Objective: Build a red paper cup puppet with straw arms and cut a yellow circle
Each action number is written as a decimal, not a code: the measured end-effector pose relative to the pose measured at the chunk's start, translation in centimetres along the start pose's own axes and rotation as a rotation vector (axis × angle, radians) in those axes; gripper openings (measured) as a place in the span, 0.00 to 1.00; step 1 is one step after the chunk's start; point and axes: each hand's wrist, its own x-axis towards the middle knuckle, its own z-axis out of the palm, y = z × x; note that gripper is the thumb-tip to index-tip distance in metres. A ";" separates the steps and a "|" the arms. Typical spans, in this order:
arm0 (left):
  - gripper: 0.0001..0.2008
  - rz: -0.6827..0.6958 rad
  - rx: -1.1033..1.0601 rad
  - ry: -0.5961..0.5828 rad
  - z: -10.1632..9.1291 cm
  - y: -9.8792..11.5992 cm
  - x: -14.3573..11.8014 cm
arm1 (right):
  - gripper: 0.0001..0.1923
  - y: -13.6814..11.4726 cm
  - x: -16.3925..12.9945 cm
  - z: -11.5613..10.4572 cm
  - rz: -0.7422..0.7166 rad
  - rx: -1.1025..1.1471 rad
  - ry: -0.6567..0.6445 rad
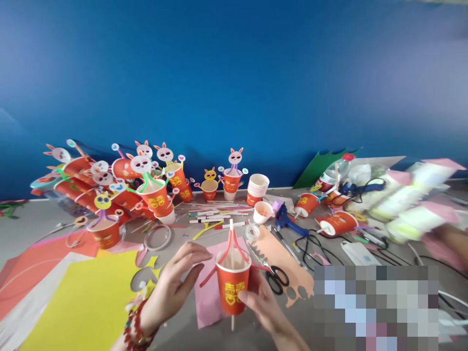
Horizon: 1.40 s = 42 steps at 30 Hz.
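The right hand point(261, 300) is gripping the red paper cup point(233, 285) from below and to its right, fingers closing narrowly around the lower wall. The left hand point(175, 282) is resting against the cup's other side, fingers loosely spread and half curled, thumb nearing the rim; it is steadying rather than clamping. The cup is hovering between the two palms, just above the pink paper sheet point(208, 297). A white stick point(231, 231) is running up through the cup and poking out under the base, and red pipe cleaners point(239, 246) are arching from it to the rim.

The cup is looking light, thin-walled and easily crushed, so a gentle hold low on the wall, near the stiffer base, seems safest; the pipe cleaners are likely bending at a touch.

Just beyond the right fingertips, black-handled scissors point(277, 278) are lying on an orange cut-out strip point(281, 261). Beyond the left fingers a yellow sheet point(91, 297) is spreading. Well beyond both, finished bunny cups point(153, 192) are crowding the table point(22, 224).
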 end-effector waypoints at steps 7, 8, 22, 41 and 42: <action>0.20 0.023 -0.026 -0.131 0.4 0.0 0.3 | 0.23 -0.4 0.4 0.9 0.093 0.279 -0.067; 0.19 0.023 -0.051 -0.129 0.5 0.0 0.4 | 0.23 -0.7 0.4 1.2 0.100 0.303 -0.077; 0.11 0.031 -0.171 -0.037 1.2 0.3 0.8 | 0.18 -1.4 0.5 -0.1 -0.020 -0.200 0.037; 0.09 0.058 -0.021 -0.020 1.4 2.4 0.9 | 0.12 -5.8 0.9 2.8 -1.025 -1.245 -0.063; 0.09 0.063 -0.018 -0.022 1.4 2.5 0.9 | 0.12 -5.8 0.9 2.8 -1.027 -1.237 -0.067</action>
